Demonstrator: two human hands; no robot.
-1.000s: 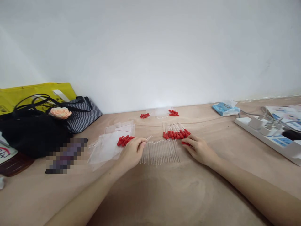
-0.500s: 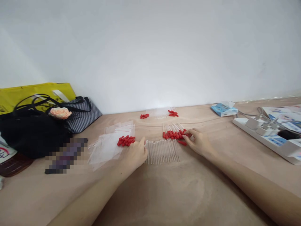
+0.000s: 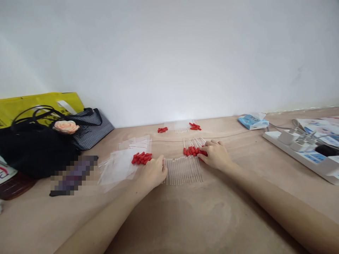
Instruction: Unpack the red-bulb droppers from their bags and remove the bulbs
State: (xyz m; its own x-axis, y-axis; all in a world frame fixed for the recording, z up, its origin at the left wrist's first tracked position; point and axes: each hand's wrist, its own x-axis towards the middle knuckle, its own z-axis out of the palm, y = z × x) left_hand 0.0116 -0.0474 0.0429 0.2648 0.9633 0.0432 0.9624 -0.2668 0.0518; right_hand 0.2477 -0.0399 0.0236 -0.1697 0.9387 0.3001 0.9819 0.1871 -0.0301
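Note:
My left hand (image 3: 155, 171) is curled at the left end of a row of clear glass tubes (image 3: 182, 171); its fingertips are partly hidden, and what they pinch cannot be made out. Just beyond it lies a pile of red rubber bulbs (image 3: 141, 158), beside a stack of clear zip bags (image 3: 119, 167). My right hand (image 3: 217, 155) has thumb and fingers closed at the right end of a cluster of red-bulbed droppers (image 3: 192, 151), on a red rubber bulb. The droppers' thin glass stems (image 3: 190, 141) point away from me.
Against the wall are more clear bags (image 3: 181, 125) with red bulbs either side. A blue tissue pack (image 3: 253, 121) and a white power strip (image 3: 293, 150) with plugs stand right. Left are a black bag (image 3: 37, 148), a striped bag (image 3: 92, 132) and a yellow bag (image 3: 66, 100).
My right hand has shifted slightly left, over the cluster's right end, and now covers the loose red bulb that lay below it. My left hand has barely moved.

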